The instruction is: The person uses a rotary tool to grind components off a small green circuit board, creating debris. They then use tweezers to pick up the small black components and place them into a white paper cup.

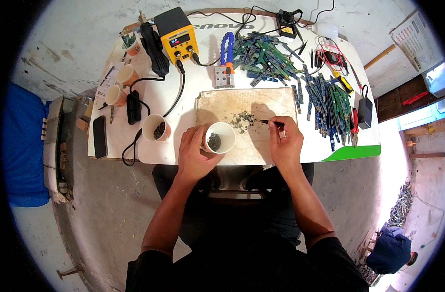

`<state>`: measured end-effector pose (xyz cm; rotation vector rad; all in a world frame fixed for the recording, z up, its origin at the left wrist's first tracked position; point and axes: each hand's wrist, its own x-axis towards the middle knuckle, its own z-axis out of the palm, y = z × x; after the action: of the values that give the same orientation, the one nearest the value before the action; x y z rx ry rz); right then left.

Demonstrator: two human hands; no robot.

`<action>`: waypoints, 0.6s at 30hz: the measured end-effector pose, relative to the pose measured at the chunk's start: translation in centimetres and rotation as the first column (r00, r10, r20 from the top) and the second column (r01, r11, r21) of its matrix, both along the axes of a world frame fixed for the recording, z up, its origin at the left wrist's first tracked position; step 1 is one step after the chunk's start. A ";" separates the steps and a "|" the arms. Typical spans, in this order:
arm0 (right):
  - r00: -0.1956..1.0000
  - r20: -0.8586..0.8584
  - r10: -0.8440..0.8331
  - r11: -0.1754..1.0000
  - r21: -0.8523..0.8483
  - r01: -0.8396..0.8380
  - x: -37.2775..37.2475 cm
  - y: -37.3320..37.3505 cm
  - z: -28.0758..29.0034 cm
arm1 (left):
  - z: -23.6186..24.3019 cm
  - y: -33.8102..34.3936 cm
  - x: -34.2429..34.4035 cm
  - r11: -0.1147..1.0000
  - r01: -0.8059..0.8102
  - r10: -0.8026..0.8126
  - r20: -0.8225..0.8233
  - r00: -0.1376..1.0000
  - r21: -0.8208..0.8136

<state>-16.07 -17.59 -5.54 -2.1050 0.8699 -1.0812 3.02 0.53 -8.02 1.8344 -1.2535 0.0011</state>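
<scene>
My left hand point(196, 152) is wrapped round a paper cup point(226, 136) that leans toward the board, with small dark chips inside it. In my right hand point(286, 142) a pair of dark tweezers point(266, 121) is pinched between thumb and fingers. Its tips reach the right side of a scattered pile of tiny chips point(243, 121). The pile lies on a worn beige board point(212, 103) in front of me. Just left of my left hand stands a second paper cup point(153, 121), also with dark bits in it.
A yellow soldering station point(177, 40) and hot-air handpiece point(154, 53) stand at back left. Heaps of green circuit-board strips point(266, 56) cover the back and right. A clamp point(224, 78), red-handled pliers point(354, 124) and a phone point(100, 137) lie around. Another person point(390, 250) is at lower right.
</scene>
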 end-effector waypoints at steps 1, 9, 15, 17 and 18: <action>1.000 -0.007 0.001 1.000 0.008 -0.001 -0.1 0.0 0.0 | -0.1 0.0 0.0 1.000 0.000 0.000 -0.002 1.000 -0.004; 1.000 -0.006 -0.003 1.000 0.022 0.003 -0.2 0.1 -0.2 | -0.1 0.0 0.0 1.000 0.007 -0.007 -0.004 1.000 -0.011; 1.000 0.004 0.007 1.000 0.012 -0.007 -0.4 -0.1 -0.1 | 0.2 -0.1 -0.2 1.000 0.005 -0.005 -0.039 0.999 -0.012; 0.998 0.065 -0.003 1.000 0.015 0.002 -0.2 0.1 0.3 | 0.1 -0.1 -0.2 1.000 0.000 -0.001 -0.042 0.999 -0.016; 0.995 0.095 -0.008 1.000 0.016 0.007 0.0 0.3 0.6 | 0.0 0.0 -0.2 1.000 -0.004 0.004 -0.038 0.999 -0.012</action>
<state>-16.09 -17.29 -4.91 -2.0211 0.8385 -1.1644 2.86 0.50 -8.01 1.8188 -1.2214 -0.0241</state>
